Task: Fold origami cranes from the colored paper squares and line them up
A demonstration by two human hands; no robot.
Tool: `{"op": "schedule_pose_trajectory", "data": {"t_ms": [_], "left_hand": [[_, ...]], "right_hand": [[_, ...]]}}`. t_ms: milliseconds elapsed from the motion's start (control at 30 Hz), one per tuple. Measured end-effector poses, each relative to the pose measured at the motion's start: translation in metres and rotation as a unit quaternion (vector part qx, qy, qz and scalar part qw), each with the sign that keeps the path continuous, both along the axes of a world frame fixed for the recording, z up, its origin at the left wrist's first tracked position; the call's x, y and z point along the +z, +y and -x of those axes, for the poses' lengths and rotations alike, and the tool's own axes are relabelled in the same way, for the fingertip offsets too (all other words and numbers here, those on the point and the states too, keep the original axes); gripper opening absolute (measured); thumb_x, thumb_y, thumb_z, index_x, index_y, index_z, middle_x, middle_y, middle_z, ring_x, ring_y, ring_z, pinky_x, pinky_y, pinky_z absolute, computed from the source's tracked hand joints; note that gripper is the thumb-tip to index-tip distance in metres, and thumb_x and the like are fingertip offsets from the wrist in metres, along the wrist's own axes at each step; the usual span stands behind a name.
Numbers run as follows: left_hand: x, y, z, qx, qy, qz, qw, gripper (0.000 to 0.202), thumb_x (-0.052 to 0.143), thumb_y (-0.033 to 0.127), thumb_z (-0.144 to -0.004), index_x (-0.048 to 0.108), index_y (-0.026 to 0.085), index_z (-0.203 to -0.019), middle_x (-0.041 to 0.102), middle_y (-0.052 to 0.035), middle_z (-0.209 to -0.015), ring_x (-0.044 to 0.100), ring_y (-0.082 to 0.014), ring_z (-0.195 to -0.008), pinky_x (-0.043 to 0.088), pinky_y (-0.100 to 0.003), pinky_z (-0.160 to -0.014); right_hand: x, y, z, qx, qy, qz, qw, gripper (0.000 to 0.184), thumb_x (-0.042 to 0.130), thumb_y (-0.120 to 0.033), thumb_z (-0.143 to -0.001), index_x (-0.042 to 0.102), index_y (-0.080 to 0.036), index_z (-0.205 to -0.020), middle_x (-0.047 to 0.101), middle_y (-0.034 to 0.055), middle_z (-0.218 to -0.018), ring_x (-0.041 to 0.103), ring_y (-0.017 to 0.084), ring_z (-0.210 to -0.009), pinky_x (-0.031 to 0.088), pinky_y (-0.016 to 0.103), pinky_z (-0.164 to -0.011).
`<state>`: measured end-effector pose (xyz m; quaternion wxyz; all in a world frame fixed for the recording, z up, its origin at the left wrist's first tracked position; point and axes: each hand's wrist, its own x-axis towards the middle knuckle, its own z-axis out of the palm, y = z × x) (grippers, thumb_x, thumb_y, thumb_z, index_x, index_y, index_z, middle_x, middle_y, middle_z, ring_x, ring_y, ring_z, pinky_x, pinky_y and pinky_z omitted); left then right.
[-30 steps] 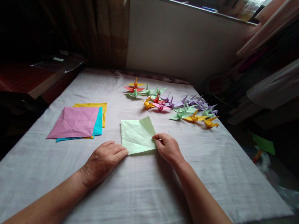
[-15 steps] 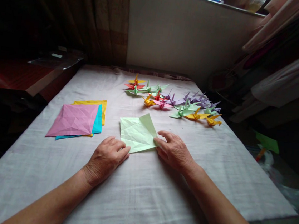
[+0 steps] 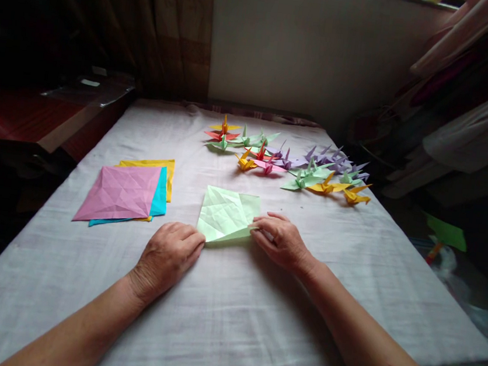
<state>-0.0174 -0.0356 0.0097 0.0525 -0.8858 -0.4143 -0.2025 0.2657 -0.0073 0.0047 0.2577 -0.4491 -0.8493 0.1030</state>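
Observation:
A creased light green paper square (image 3: 226, 213) lies on the white cloth (image 3: 222, 298) in front of me. My left hand (image 3: 167, 256) rests palm down, its fingertips pressing the paper's near corner. At the paper's right corner my right hand (image 3: 279, 240) pinches the edge between thumb and fingers. The near edge of the paper is lifted slightly off the cloth.
A stack of creased sheets, pink (image 3: 119, 192) over blue and yellow, lies to the left. Several folded paper cranes (image 3: 298, 168) in red, green, yellow, pink and purple stand at the back. A dark wooden table (image 3: 35, 118) is on the left; hanging cloths (image 3: 472, 115) on the right.
The green paper's far right flap has been folded down flat. My right hand shifted from lying over the paper's edge to pinching its right corner. The camera tilted down slightly.

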Motion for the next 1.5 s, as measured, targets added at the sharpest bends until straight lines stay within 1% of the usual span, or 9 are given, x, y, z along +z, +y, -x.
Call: {"op": "schedule_pose_trajectory", "data": {"t_ms": [167, 333, 533, 733, 867, 967, 1067, 1267, 1500], "left_hand": [[0.003, 0.003, -0.003, 0.036, -0.015, 0.065, 0.997, 0.025, 0.050, 0.033, -0.097, 0.065, 0.020, -0.081, 0.066, -0.0035, -0.079, 0.058, -0.0219, -0.077, 0.040, -0.036, -0.075], [0.001, 0.005, -0.005, 0.051, 0.010, 0.043, 0.998, 0.026, 0.047, 0.031, -0.098, 0.062, 0.019, -0.080, 0.063, -0.0041, -0.077, 0.055, -0.0234, -0.076, 0.038, -0.036, -0.074], [0.003, 0.007, -0.004, 0.043, 0.052, -0.002, 0.998, 0.022, 0.049, 0.026, -0.097, 0.059, 0.019, -0.078, 0.060, -0.0037, -0.074, 0.053, -0.0240, -0.075, 0.038, -0.038, -0.074], [0.008, 0.007, -0.005, 0.046, 0.075, 0.021, 0.996, 0.017, 0.055, 0.025, -0.093, 0.059, 0.019, -0.078, 0.061, -0.0046, -0.075, 0.055, -0.0245, -0.076, 0.043, -0.040, -0.076], [0.008, -0.002, -0.011, 0.039, 0.023, 0.012, 0.999, 0.019, 0.049, 0.023, -0.095, 0.063, 0.016, -0.106, 0.068, -0.0103, -0.102, 0.060, -0.0258, -0.096, 0.047, -0.043, -0.087], [0.005, -0.009, -0.018, -0.049, 0.005, 0.016, 0.999, 0.034, 0.044, 0.025, -0.099, 0.055, 0.017, -0.130, 0.063, -0.0094, -0.129, 0.053, -0.0242, -0.124, 0.039, -0.043, -0.107], [-0.001, -0.013, -0.021, -0.105, 0.038, 0.044, 0.993, 0.045, 0.042, 0.040, -0.100, 0.051, 0.015, -0.136, 0.054, -0.0078, -0.144, 0.043, -0.0235, -0.137, 0.029, -0.041, -0.116], [-0.008, -0.018, -0.018, -0.095, 0.074, 0.075, 0.990, 0.062, 0.042, 0.056, -0.096, 0.046, 0.014, -0.142, 0.044, -0.0086, -0.152, 0.032, -0.0245, -0.144, 0.016, -0.041, -0.121], [-0.007, -0.025, -0.020, -0.125, 0.066, 0.128, 0.982, 0.065, 0.043, 0.055, -0.097, 0.040, 0.013, -0.146, 0.042, -0.0101, -0.153, 0.034, -0.0242, -0.144, 0.025, -0.041, -0.119]], "right_hand": [[-0.005, 0.013, 0.010, -0.086, -0.011, 0.001, 0.996, 0.024, 0.056, -0.033, -0.091, 0.060, -0.023, -0.070, 0.066, -0.0004, -0.063, 0.061, 0.016, -0.060, 0.042, 0.029, -0.069], [-0.012, 0.015, 0.019, -0.124, -0.015, -0.054, 0.991, 0.023, 0.055, -0.033, -0.093, 0.062, -0.022, -0.074, 0.068, 0.0015, -0.068, 0.061, 0.017, -0.065, 0.037, 0.029, -0.069], [-0.014, 0.014, 0.017, -0.078, 0.003, -0.091, 0.993, 0.025, 0.052, -0.032, -0.096, 0.063, -0.021, -0.076, 0.068, 0.0019, -0.069, 0.060, 0.016, -0.065, 0.038, 0.028, -0.071], [-0.015, 0.010, 0.017, -0.080, -0.020, -0.096, 0.992, 0.023, 0.055, -0.031, -0.094, 0.063, -0.021, -0.076, 0.067, 0.0014, -0.068, 0.058, 0.016, -0.066, 0.038, 0.030, -0.075], [-0.014, 0.008, 0.019, -0.078, -0.037, -0.101, 0.991, 0.022, 0.055, -0.030, -0.095, 0.063, -0.021, -0.076, 0.065, 0.0012, -0.067, 0.056, 0.016, -0.066, 0.037, 0.029, -0.074], [-0.012, 0.008, 0.021, -0.077, -0.046, -0.107, 0.990, 0.023, 0.055, -0.030, -0.095, 0.063, -0.020, -0.076, 0.064, 0.0016, -0.066, 0.055, 0.017, -0.066, 0.036, 0.029, -0.073], [-0.011, 0.008, 0.022, -0.082, -0.052, -0.112, 0.989, 0.024, 0.054, -0.030, -0.095, 0.063, -0.021, -0.075, 0.064, 0.0015, -0.065, 0.054, 0.017, -0.067, 0.036, 0.030, -0.073], [-0.012, 0.007, 0.023, -0.095, -0.040, -0.108, 0.989, 0.020, 0.057, -0.029, -0.094, 0.063, -0.021, -0.076, 0.064, 0.0008, -0.065, 0.055, 0.017, -0.066, 0.036, 0.030, -0.072], [-0.012, 0.007, 0.025, -0.107, -0.052, -0.104, 0.987, 0.023, 0.056, -0.031, -0.094, 0.062, -0.022, -0.074, 0.066, 0.0015, -0.066, 0.056, 0.017, -0.067, 0.036, 0.031, -0.073]]}}
